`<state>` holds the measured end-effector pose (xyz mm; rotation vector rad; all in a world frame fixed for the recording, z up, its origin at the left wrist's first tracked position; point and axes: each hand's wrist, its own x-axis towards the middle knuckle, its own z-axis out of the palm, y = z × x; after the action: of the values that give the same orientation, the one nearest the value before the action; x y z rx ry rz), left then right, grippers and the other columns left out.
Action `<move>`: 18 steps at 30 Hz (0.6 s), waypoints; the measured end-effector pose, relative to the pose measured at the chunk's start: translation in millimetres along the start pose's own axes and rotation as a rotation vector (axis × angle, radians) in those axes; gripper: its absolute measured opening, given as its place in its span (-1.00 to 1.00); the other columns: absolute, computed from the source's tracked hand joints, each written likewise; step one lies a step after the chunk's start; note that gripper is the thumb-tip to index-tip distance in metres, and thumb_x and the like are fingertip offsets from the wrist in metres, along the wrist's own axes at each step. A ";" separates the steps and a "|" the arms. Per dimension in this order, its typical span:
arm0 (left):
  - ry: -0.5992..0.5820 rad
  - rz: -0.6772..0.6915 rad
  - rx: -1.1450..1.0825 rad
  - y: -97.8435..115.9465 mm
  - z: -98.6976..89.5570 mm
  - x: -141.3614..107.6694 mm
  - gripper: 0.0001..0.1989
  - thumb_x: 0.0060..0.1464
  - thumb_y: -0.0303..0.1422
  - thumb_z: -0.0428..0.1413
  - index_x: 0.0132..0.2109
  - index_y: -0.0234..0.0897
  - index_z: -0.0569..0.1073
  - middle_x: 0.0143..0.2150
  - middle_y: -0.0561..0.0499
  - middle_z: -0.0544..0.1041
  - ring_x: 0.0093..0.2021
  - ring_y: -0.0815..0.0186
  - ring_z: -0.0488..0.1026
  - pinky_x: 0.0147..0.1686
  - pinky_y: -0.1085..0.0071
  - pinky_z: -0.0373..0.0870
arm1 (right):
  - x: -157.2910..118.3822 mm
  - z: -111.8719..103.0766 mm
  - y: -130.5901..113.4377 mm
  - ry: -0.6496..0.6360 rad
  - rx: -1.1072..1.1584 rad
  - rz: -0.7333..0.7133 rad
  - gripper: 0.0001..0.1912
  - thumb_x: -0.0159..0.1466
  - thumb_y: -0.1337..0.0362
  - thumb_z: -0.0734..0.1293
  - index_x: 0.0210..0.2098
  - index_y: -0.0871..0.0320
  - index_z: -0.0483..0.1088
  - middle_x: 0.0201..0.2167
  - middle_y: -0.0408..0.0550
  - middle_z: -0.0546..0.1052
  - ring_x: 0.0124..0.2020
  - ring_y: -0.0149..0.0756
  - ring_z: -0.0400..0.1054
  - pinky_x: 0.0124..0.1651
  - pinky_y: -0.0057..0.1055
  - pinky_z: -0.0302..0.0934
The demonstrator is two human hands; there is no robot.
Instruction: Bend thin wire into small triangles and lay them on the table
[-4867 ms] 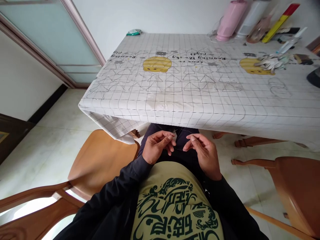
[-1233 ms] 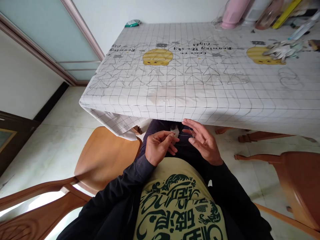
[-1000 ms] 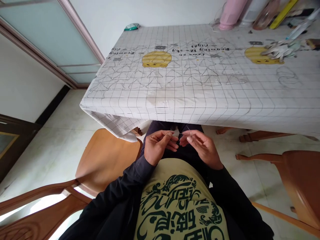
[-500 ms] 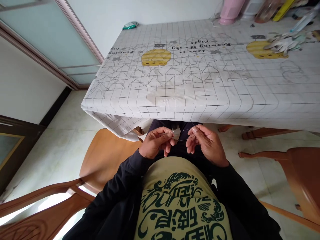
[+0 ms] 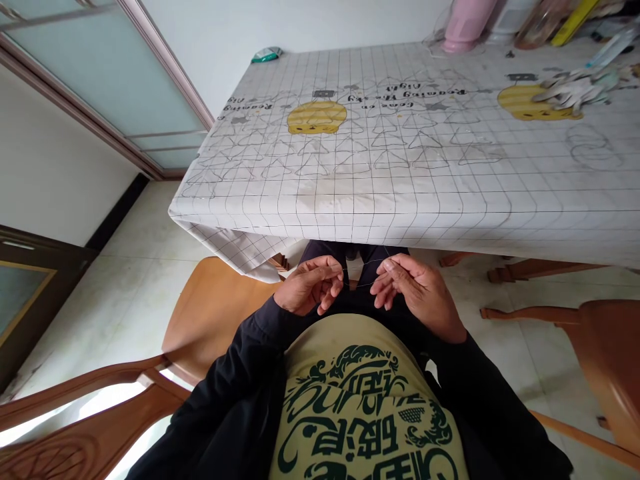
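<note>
Between my hands, just below the table's front edge, stretches a thin wire (image 5: 361, 285), barely visible against my dark trousers. My left hand (image 5: 313, 285) pinches one side of it between thumb and forefinger, the other fingers curled. My right hand (image 5: 417, 290) pinches the other side, and a short end of wire pokes up above its fingertips. On the tablecloth beyond lie rows of bent wire shapes (image 5: 390, 159), many roughly triangular.
The table (image 5: 340, 220) wears a white checked cloth. A green packet (image 5: 267, 55) lies at its far left corner. Wire coils (image 5: 595, 147), gloves (image 5: 575, 92) and a pink bottle (image 5: 467, 25) are at the right. Wooden chairs (image 5: 215, 313) stand on both sides.
My hands have spread slightly apart, the left shifting left and the right a little right, still pinching the wire. The whole view has shifted slightly.
</note>
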<state>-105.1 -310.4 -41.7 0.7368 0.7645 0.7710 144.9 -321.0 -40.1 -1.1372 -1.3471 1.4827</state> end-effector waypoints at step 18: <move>0.124 0.186 -0.193 -20.3 10.6 4.7 -0.53 0.14 -0.07 0.48 -0.27 -0.26 0.40 -0.41 0.11 0.54 -0.62 0.50 0.37 -0.73 0.61 0.30 | -5.2 11.5 8.0 0.242 0.109 -0.099 -0.66 0.56 -0.06 0.36 -0.15 0.08 0.50 -0.25 0.04 0.75 -0.38 -0.13 0.70 -0.46 -0.33 0.53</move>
<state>-87.6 -320.0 -54.0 0.5953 0.7275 1.0512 135.2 -329.8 -47.3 -1.1239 -1.1271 1.2858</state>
